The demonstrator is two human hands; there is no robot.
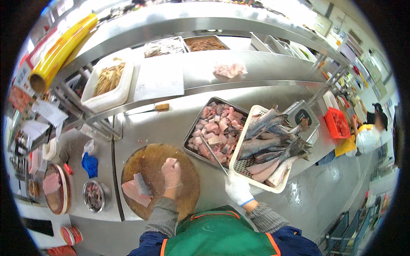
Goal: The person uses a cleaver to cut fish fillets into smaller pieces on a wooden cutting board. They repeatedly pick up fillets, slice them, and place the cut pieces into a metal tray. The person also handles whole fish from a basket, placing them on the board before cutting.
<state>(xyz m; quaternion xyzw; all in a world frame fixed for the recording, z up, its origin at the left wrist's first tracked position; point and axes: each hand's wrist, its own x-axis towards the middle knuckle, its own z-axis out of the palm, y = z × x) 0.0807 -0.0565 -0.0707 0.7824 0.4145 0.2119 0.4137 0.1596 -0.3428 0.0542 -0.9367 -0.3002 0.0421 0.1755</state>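
My left hand (172, 174), in a clear plastic glove, is curled over the round wooden chopping board (160, 198). Whether its fingers hold a piece of fish cannot be made out. Left of it on the board lie pieces of raw fish fillet (136, 193), one with grey skin showing. My right hand (238, 188) wears a white knit glove and grips a knife (214, 154). The blade reaches over a metal tray (189, 148) heaped with fish chunks (213, 128). Close by, a white perforated basket (234, 153) holds several grey-skinned fish pieces with tails (264, 145).
A wooden-handled knife (161, 107) lies behind the board. Farther left are a metal bowl of scraps (94, 196), a blue cloth (89, 164) and another round board (57, 201). A steel shelf (198, 72) spans the back. A co-worker (368, 137) stands at right near a red basket (333, 128).
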